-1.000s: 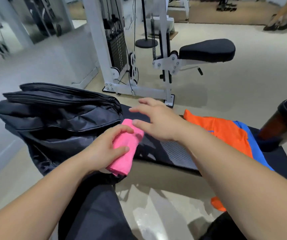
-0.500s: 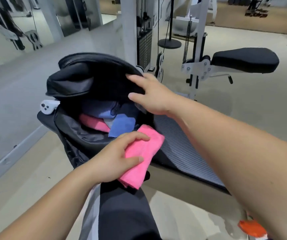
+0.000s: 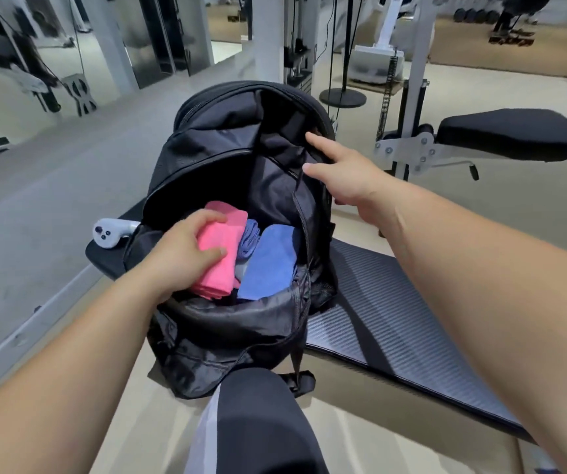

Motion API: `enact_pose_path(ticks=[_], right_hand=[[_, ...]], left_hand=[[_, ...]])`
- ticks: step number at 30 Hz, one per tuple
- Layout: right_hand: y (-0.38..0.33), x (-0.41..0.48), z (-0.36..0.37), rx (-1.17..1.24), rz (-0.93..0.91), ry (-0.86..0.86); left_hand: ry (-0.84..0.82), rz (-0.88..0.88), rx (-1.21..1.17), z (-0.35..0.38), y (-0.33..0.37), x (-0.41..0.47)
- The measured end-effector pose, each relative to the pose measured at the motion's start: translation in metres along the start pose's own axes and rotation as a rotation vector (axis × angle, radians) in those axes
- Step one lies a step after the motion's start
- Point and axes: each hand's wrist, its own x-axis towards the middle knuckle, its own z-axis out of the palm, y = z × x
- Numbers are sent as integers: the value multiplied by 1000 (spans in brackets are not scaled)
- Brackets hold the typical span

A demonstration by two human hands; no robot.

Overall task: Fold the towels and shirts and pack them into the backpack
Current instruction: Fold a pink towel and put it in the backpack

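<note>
The single wide-angle camera is riding on the person's head, facing forward and down, looking from close range onto the backpack at the bench's left end.

Bright, even overhead light fills the gym; soft shadows fall on the bench, mirrors glare faintly, and the wide lens bends the slightly blurred edges.

A black padded bench, its top finished in a carbon-weave pattern, runs across my remote feed from 9 o'clock down toward 4 o'clock. A black backpack stands open on the bench's 9 o'clock end, its front sagging over the near edge. A white controller lies on the pad at the bag's 9 o'clock, just beside its wall.
</note>
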Motion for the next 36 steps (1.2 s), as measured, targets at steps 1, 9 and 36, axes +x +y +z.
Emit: enact_pose_path(ticks=[1, 9, 36], right_hand=[[1, 1, 0, -4, -4, 0], [7, 3, 0, -87, -56, -9], [9, -9, -4, -179, -140, -19]], left_hand=[[-7, -8, 31, 0, -2, 8], [375, -254, -239, 33, 14, -2], [108, 181, 1172, 13, 3, -16]])
